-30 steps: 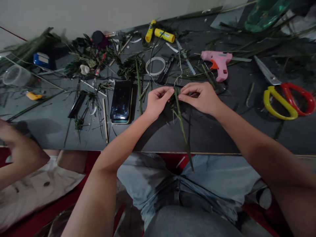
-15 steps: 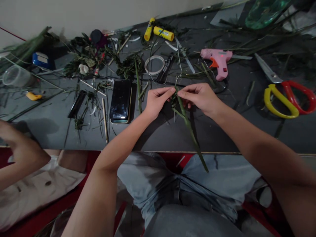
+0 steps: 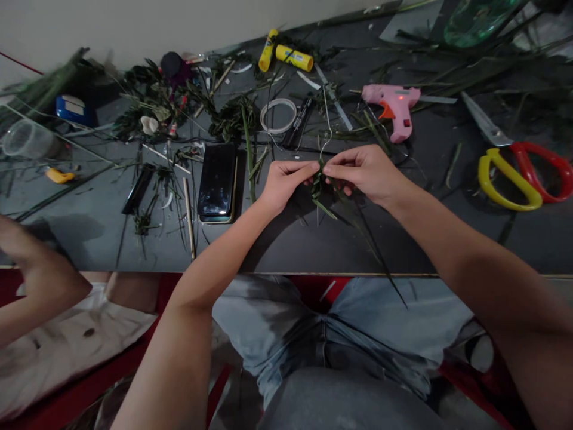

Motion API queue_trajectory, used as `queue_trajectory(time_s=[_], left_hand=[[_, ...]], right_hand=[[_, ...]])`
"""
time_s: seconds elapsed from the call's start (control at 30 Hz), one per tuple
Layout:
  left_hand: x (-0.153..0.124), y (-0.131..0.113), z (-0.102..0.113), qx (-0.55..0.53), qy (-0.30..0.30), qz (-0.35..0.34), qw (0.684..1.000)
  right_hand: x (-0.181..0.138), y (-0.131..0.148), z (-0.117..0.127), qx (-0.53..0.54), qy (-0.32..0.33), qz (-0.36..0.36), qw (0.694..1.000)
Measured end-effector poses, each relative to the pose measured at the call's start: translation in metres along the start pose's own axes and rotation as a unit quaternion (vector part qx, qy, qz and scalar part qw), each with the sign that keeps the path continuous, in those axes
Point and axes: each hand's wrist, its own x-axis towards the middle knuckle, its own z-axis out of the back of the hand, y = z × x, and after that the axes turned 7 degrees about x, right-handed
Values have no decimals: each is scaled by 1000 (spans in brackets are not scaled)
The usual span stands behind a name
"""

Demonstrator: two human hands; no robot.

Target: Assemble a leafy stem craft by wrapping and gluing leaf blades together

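Observation:
My left hand pinches a small twist of dark green leaf between thumb and forefinger. Right against it, my right hand is closed on the long green leaf strip, which trails down past the table edge, seen nearly edge-on. A thin pale wire rises from the twist toward the back of the table. The fingertips hide where strip, twist and wire meet.
A phone lies left of my hands. Behind them are a tape roll, a black marker and a pink glue gun. Big scissors lie at right. Another person's arm rests at far left.
The long leaf strip has turned from broad side to narrow edge, and its tail has swung right. Both hands stay pinched together in nearly the same place.

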Motion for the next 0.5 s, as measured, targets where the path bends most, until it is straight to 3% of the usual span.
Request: queue_trajectory(time_s=[0.17, 0.33, 0.5], left_hand=[[-2, -7, -2, 0, 4, 13, 1000], [-2, -6, -2, 2, 1, 6, 1000], [-1, -5, -2, 22, -3, -4, 1000]], right_hand=[[1, 1, 6, -52, 28, 15, 998], [2, -3, 11, -150, 7, 109, 983], [3, -7, 10, -116, -19, 107, 987]])
